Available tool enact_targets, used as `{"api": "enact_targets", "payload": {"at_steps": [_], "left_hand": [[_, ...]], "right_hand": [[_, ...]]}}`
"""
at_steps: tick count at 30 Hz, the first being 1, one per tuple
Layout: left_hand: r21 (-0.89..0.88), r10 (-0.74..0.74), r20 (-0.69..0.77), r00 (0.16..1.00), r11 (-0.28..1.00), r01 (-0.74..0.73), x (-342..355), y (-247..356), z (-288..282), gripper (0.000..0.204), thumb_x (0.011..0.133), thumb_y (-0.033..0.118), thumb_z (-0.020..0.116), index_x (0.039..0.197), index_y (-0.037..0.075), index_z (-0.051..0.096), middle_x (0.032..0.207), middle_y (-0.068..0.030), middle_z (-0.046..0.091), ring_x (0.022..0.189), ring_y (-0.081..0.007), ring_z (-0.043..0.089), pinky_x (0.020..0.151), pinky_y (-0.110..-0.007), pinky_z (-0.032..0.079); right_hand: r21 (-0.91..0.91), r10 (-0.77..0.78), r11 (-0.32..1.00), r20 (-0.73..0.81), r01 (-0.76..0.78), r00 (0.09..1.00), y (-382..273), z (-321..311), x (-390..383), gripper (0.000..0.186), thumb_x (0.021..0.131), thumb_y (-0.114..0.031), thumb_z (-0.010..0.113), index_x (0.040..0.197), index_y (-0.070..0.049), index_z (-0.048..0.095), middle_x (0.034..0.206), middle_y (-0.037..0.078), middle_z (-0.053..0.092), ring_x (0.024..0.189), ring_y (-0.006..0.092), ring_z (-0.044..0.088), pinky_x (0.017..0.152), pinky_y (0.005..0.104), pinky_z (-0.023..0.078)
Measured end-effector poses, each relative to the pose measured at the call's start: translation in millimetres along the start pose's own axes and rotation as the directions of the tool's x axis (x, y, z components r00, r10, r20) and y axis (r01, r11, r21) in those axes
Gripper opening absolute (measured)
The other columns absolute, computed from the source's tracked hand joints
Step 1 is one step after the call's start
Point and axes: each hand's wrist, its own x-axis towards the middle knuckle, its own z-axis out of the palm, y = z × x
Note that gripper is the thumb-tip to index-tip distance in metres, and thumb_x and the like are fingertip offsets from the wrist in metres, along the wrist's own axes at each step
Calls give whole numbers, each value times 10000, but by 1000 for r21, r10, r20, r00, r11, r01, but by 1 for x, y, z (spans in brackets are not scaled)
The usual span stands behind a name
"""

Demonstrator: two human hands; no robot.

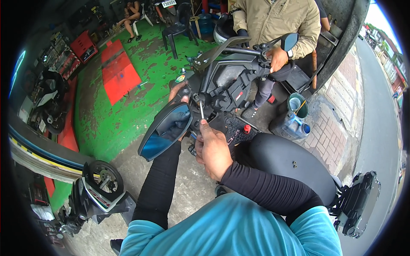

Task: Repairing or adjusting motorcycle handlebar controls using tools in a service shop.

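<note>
Tool [202, 111] in right hand [213, 151]: slim metal

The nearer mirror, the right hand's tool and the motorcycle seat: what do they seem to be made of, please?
Mirror: probably glass, glossy and bluish, as it shows reflections. Tool: likely polished metal, since its slim exposed length gleams silvery. Seat: perhaps vinyl or similar synthetic leather; its smooth black surface has a soft sheen.

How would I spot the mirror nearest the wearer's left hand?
From the black motorcycle seat, look left toward the green floor. Just below the person's left hand is a bluish, black-framed mirror. It appears much larger than the other mirror, seen against the tan jacket.
</note>
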Motion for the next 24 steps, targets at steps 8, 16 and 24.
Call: {"api": "enact_targets", "payload": {"at_steps": [8,16,24], "left_hand": [[-100,-65,92,994,992,74,-10,-6,-7,665,926,533,609,1373,52,504,1311,-118,523,1210,-237,519,1040,-346,390],[-248,-206,69,976,944,217,-18,-2,-8,706,923,524,622,1407,41,449,1337,-110,519,1183,-217,537,1013,-328,429],[-79,-63,-33,997,995,61,-21,10,8,682,966,555,522,1340,-15,483,1337,-171,547,1241,-261,525,1090,-363,365]], "right_hand": [[-319,-60,939,222,131,973,-40,-37,-17,487,1063,-453,383,778,-74,496,569,1,431,451,98,391,427,263,345],[-606,-544,605,159,516,824,-107,-146,-27,465,1066,-377,433,872,2,618,728,-23,526,674,78,456,627,260,405],[-585,-572,694,-95,419,815,-134,-272,1,503,1051,-464,413,806,-63,593,548,-58,384,402,49,309,391,238,228]]}}
